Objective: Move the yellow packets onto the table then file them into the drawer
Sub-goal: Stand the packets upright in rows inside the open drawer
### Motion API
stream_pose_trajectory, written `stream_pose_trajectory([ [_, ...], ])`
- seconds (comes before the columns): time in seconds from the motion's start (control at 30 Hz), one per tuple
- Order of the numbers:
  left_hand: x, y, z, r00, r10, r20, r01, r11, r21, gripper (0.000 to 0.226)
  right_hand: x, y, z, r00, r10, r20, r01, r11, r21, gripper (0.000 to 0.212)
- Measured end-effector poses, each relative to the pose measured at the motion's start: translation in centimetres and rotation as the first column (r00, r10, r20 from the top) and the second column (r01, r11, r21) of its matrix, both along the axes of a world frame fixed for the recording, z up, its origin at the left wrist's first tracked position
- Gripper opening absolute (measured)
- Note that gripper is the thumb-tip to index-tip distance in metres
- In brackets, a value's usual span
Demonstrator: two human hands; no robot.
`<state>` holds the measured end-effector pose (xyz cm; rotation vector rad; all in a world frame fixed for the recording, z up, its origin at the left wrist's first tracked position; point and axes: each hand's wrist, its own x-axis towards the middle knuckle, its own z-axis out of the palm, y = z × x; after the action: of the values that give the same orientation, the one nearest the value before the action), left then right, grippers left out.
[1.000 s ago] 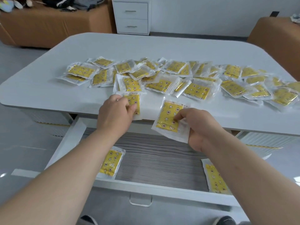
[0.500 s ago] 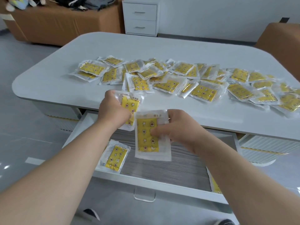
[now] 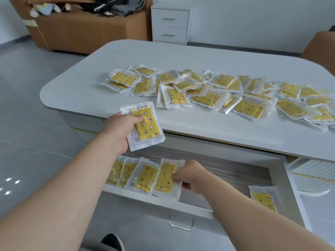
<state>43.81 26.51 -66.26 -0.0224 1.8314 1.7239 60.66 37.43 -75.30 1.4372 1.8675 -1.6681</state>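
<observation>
Nearest to you, a dark shoe [image 3: 112,241] shows at the bottom edge. Just beyond it the drawer [image 3: 226,175] stands open, its handle [image 3: 181,222] facing you. Your right hand [image 3: 188,176] is down in the drawer's left part, fingers curled, pinching the right edge of a yellow packet [image 3: 165,178] that stands tilted against the near wall. That packet sits at the right end of a row of packets [image 3: 143,178], which lean side by side and touch one another. A lone packet [image 3: 263,198] lies in the drawer's near right corner, well apart from the row.

Your left hand [image 3: 119,129] is higher, over the drawer's far left edge and just in front of the table's rim. It grips a second packet [image 3: 146,127] upright, with the thumb on its yellow face.

On the white table [image 3: 87,91] a heap of packets [image 3: 217,91] lies overlapping, spread from the middle to the right edge of view.

Far off, a white two-drawer cabinet [image 3: 170,24] stands against the wall. A brown sofa [image 3: 81,29] with dark clothes on it sits to the cabinet's left.
</observation>
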Motion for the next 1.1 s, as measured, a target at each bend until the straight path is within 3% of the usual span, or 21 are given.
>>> stream_pose_trajectory([
  [0.13,0.1,-0.4,0.2,0.998,-0.055,-0.014,0.055,0.998,0.004,0.023,-1.0,-0.9,-1.6,0.999,0.053,0.013,-0.053,0.998,0.034,0.020],
  [0.23,0.4,-0.4,0.2,0.993,-0.113,-0.037,0.112,0.994,-0.018,0.026,-1.2,-1.0,-1.8,0.965,0.242,0.102,-0.255,0.956,0.148,0.028],
  [0.33,0.9,-0.2,0.4,0.980,-0.185,-0.069,0.181,0.982,-0.061,0.027,-0.4,-0.6,-1.5,0.838,0.422,0.345,-0.528,0.787,0.320,0.048],
  [0.4,1.3,0.1,0.4,0.962,-0.256,-0.091,0.245,0.963,-0.116,0.031,0.1,0.2,-0.9,0.774,0.434,0.461,-0.619,0.673,0.406,0.050],
  [0.43,1.5,0.2,0.3,0.950,-0.298,-0.090,0.283,0.947,-0.153,0.032,0.2,0.6,-0.5,0.772,0.438,0.461,-0.624,0.660,0.418,0.046],
  [0.47,1.7,0.4,0.2,0.936,-0.345,-0.078,0.325,0.926,-0.192,0.033,0.3,1.3,-0.1,0.787,0.463,0.408,-0.612,0.672,0.417,0.038],
  [0.53,2.3,0.7,-0.1,0.897,-0.442,-0.025,0.419,0.866,-0.271,0.035,1.0,2.6,1.2,0.902,0.416,0.111,-0.431,0.876,0.217,0.008],
  [0.57,2.6,0.8,-0.5,0.875,-0.485,0.002,0.461,0.829,-0.316,0.036,1.5,3.2,1.9,0.942,0.328,-0.068,-0.329,0.944,-0.012,0.030],
  [0.6,2.9,0.9,-1.0,0.855,-0.519,0.020,0.489,0.792,-0.366,0.038,2.0,3.8,2.4,0.951,0.223,-0.216,-0.276,0.925,-0.261,0.047],
  [0.67,3.8,1.3,-1.8,0.805,-0.593,-0.021,0.506,0.705,-0.497,0.041,3.1,4.4,3.2,0.932,0.115,-0.345,-0.285,0.820,-0.496,0.054],
  [0.7,4.1,1.5,-2.1,0.753,-0.653,-0.077,0.498,0.643,-0.581,0.040,3.4,4.6,3.2,0.927,0.102,-0.361,-0.289,0.807,-0.515,0.048],
  [0.77,4.9,2.1,-2.4,0.586,-0.797,-0.147,0.482,0.489,-0.727,0.037,3.7,4.3,2.7,0.949,0.109,-0.295,-0.229,0.882,-0.411,0.029],
  [0.83,5.7,2.6,-2.1,0.447,-0.889,-0.094,0.470,0.323,-0.822,0.038,4.0,4.0,1.8,0.969,0.149,-0.198,-0.196,0.950,-0.242,0.019],
  [0.9,6.2,3.1,-1.6,0.348,-0.936,-0.048,0.358,0.180,-0.916,0.041,4.1,3.5,0.8,0.977,0.182,-0.114,-0.198,0.968,-0.154,0.014],
  [0.97,6.5,3.3,-1.3,0.309,-0.947,-0.086,0.239,0.165,-0.957,0.040,4.0,3.1,-0.2,0.986,0.158,-0.045,-0.162,0.980,-0.115,0.018],
  [1.1,6.6,3.3,-0.4,0.368,-0.897,-0.245,0.235,0.345,-0.909,0.022,2.9,2.3,-1.3,0.988,0.144,0.048,-0.144,0.989,-0.019,0.020],
])
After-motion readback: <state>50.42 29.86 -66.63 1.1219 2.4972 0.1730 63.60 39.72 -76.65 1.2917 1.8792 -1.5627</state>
